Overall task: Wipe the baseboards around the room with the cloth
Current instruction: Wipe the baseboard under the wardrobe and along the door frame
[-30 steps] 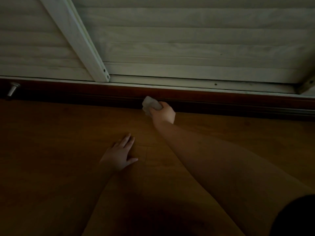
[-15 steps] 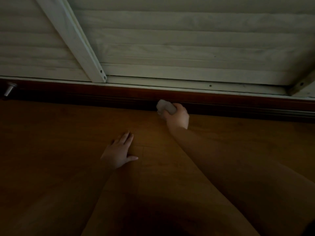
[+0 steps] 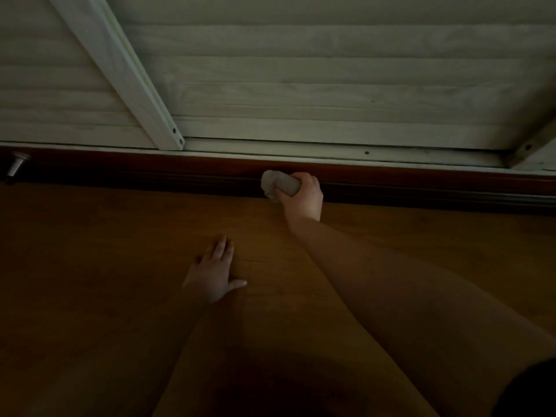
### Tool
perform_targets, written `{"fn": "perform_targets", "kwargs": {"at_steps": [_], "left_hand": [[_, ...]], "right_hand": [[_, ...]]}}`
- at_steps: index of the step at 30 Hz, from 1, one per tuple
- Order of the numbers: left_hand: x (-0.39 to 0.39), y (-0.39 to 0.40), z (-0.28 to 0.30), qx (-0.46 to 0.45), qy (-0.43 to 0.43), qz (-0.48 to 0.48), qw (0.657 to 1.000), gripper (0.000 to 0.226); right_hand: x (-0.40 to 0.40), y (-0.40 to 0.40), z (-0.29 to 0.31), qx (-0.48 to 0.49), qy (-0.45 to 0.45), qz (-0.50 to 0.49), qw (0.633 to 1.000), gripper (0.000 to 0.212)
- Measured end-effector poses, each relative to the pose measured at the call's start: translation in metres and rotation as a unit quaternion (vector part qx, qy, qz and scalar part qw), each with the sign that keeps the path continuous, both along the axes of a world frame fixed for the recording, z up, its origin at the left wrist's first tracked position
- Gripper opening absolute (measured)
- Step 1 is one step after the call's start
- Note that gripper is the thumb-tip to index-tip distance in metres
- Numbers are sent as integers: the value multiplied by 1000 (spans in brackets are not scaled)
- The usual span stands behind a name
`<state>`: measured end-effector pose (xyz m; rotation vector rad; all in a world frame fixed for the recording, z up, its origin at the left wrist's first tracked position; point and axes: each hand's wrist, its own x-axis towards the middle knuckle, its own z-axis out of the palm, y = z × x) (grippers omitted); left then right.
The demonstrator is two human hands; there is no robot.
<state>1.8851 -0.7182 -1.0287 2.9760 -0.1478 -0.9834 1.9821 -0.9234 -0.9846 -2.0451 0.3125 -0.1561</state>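
A dark red-brown baseboard (image 3: pixel 150 171) runs across the view where the wooden floor meets the white slatted shutter. My right hand (image 3: pixel 304 197) grips a bunched pale grey cloth (image 3: pixel 275 183) and holds it against the baseboard near the middle. My left hand (image 3: pixel 212 275) lies flat on the floor, fingers straight and spread, well short of the baseboard.
The white slatted shutter (image 3: pixel 301 85) with its frame bars fills the top half. A small metal door stop (image 3: pixel 16 165) sticks out near the baseboard at far left. Brown wooden floor (image 3: pixel 90 266) spreads below in dim light.
My right hand slid the cloth to the right along the baseboard, then back a little to the left. My left hand stayed flat on the floor.
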Motion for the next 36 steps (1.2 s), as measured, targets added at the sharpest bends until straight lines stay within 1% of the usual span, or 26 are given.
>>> {"fn": "perform_targets", "kwargs": {"at_steps": [5, 11, 14, 18, 21, 24, 27, 31, 33, 36], "left_hand": [[7, -9, 0, 3, -29, -45, 999, 104], [27, -49, -4, -25, -39, -95, 994, 108], [35, -70, -8, -44, -36, -116, 992, 112], [41, -84, -13, -33, -25, -120, 992, 118], [43, -85, -12, -29, -25, -120, 992, 120], [42, -85, -9, -31, -25, -117, 992, 119], [41, -87, -7, -33, -22, -114, 993, 119], [41, -89, -7, -36, -16, -102, 994, 118], [40, -90, -9, -35, -15, -98, 994, 117], [42, -94, -9, -24, -7, -95, 995, 118]], "right_hand": [[-7, -36, -3, -4, 5, -26, 1000, 38], [-18, -103, -5, -49, 11, -64, 997, 39], [-26, -139, -5, -53, 22, -98, 993, 41], [-35, -175, -6, -58, 25, -159, 985, 45], [-40, -176, -9, -70, 23, -186, 980, 45], [-43, -154, -12, -70, 11, -158, 985, 46], [-38, -118, -9, -51, 4, -91, 995, 46], [-22, -74, 0, -44, -24, -21, 999, 41], [-17, -65, 0, -35, -23, -8, 999, 40], [-13, -69, -2, -30, -20, -16, 999, 40]]}}
